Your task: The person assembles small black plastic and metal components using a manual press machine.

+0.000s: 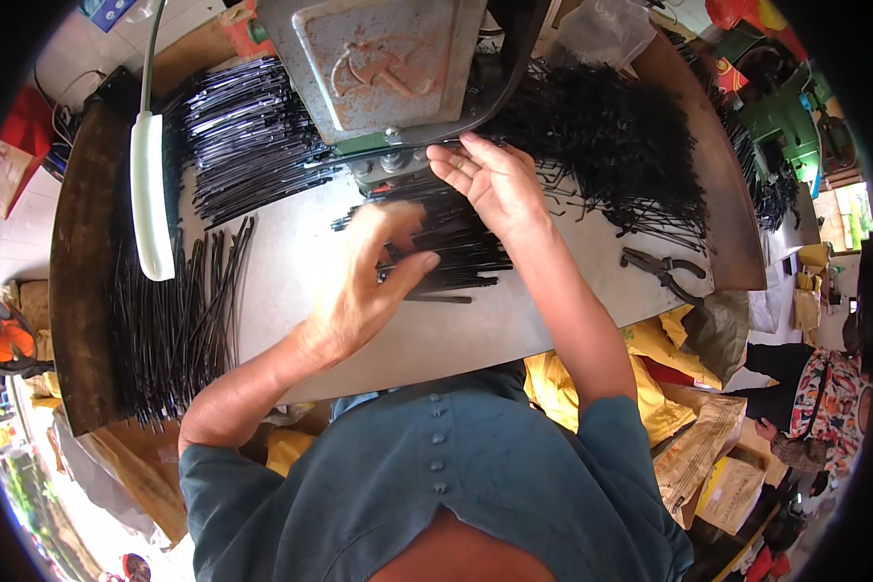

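Note:
A press-like machine (383,63) of grey metal, with a raised umbrella emblem, stands at the far middle of the worktable. My right hand (495,184) is just below and right of its head, thumb and forefinger pinched on a thin black rod (364,152). That rod lies sideways across the machine's front, by a bolted fitting (391,163). Over a loose pile of black rods (456,247) hovers my left hand (364,276), blurred by motion. Its thumb stands apart from the fingers, and nothing shows between them. The far fingertips are smeared.
Bundles of black rods (247,136) fill the table's left side, with more upright ones (189,320) nearer me. A tangled heap of rods (611,141) lies at the right. Pliers (664,272) rest near the right edge. A white lamp (150,199) hangs at left. Another person (820,398) is at far right.

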Action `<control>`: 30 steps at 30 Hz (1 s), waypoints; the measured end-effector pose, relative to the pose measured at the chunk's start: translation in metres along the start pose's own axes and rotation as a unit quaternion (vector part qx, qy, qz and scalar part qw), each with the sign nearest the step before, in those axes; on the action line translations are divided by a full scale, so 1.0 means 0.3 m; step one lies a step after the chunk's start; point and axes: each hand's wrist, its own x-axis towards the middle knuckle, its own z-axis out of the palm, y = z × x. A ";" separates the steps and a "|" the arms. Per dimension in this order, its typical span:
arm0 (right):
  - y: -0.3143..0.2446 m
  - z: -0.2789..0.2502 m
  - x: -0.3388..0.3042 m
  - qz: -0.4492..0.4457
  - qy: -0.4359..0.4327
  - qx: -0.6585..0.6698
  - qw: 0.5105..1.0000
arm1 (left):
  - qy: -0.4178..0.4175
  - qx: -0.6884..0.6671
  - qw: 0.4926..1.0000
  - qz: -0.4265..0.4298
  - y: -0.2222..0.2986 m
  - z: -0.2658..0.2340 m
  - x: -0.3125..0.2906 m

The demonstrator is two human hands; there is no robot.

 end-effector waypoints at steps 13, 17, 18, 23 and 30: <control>0.038 0.016 0.023 0.014 -0.031 -0.005 0.999 | 0.143 -0.539 0.759 -0.336 -0.224 -0.043 0.165; 0.037 0.013 0.014 0.010 -0.012 -0.013 1.000 | 0.141 -0.523 0.770 -0.337 -0.235 -0.019 0.162; 0.035 0.009 0.009 0.003 -0.006 -0.005 1.000 | 0.134 -0.526 0.769 -0.339 -0.242 -0.014 0.159; 0.002 -0.022 -0.008 0.021 -0.016 -0.054 0.998 | 0.106 -0.535 0.770 -0.331 -0.250 -0.038 0.146; -0.340 -0.178 -0.134 -0.074 0.077 -0.556 0.824 | 0.062 -0.504 0.790 -0.342 -0.234 -0.079 0.152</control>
